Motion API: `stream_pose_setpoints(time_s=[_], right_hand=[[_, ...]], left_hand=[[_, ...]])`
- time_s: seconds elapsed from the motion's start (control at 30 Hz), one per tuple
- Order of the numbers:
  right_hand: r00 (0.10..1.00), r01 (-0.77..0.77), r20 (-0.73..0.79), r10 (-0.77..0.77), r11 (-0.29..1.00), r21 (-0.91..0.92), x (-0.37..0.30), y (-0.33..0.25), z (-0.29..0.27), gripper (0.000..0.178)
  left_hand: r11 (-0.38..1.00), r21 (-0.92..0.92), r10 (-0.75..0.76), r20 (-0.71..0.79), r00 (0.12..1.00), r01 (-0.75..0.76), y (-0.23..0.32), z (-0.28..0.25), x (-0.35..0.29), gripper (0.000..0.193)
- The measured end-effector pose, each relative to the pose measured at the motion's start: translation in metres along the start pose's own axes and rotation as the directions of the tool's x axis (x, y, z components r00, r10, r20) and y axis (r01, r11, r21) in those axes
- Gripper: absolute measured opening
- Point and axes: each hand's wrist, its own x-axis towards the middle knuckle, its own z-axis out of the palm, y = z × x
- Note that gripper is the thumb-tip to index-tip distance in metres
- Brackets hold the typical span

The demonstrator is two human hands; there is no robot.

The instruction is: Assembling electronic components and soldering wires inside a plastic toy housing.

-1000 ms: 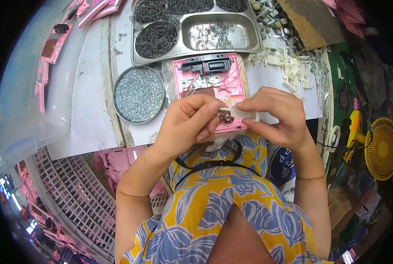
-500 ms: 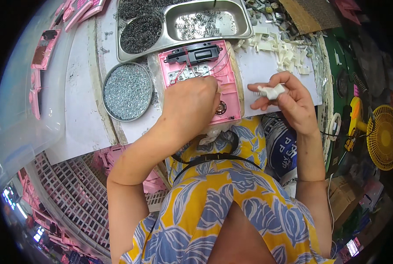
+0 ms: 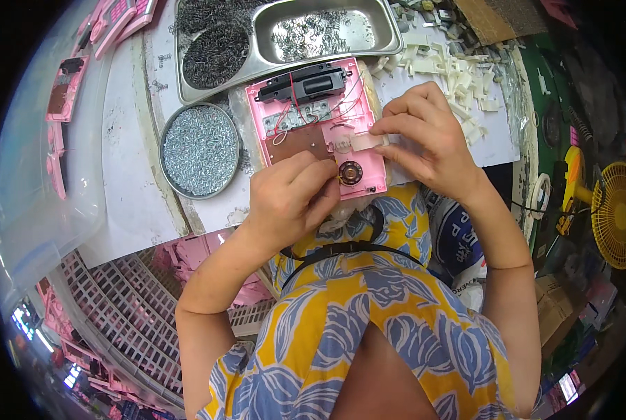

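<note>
A pink plastic housing (image 3: 376,170) lies on the bench in front of me. Fitted in it are a black module (image 3: 302,85) at the far end, a metal plate (image 3: 293,120), a brown board (image 3: 304,142), thin red wires and a small round speaker (image 3: 351,172). My right hand (image 3: 430,140) pinches a white plastic piece (image 3: 366,142) over the housing's right side, with a coil spring (image 3: 343,144) at its left end. My left hand (image 3: 292,192) rests at the near edge, fingers pinched beside the speaker; what they hold is hidden.
A round dish of screws (image 3: 199,150) stands at the left. Behind the housing is a steel tray (image 3: 390,47) of springs. Loose white plastic pieces (image 3: 460,80) lie at the far right. A slatted basket (image 3: 120,297) holds pink parts below left; a yellow fan (image 3: 613,215) is far right.
My right hand has brought the white piece with its spring leftward onto the housing. My left hand has drawn back toward me, uncovering the brown board and the speaker.
</note>
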Motion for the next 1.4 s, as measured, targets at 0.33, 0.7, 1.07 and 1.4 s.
stream_pose_setpoints(time_s=[0.33,0.7,1.07,1.4], right_hand=[[0.994,0.101,-0.060,-0.094,0.987,0.129,0.002,0.017,0.024,0.024],[0.985,0.066,0.149,-0.089,0.986,0.153,0.027,0.019,-0.005,0.018],[0.919,-0.308,-0.073,0.386,0.593,-0.744,0.113,0.121,-0.041,0.026],[0.979,-0.078,-0.201,0.025,0.963,-0.259,0.044,-0.004,-0.066,0.025]], left_hand=[[0.996,-0.086,0.009,-0.053,0.999,-0.013,-0.006,0.005,0.004,0.021],[0.992,0.106,0.048,0.133,0.990,-0.063,0.000,0.000,0.007,0.027],[0.996,0.065,0.053,0.104,0.993,-0.060,0.003,0.002,0.009,0.022],[0.651,-0.637,-0.416,0.157,0.896,0.414,0.034,-0.016,0.088,0.021]])
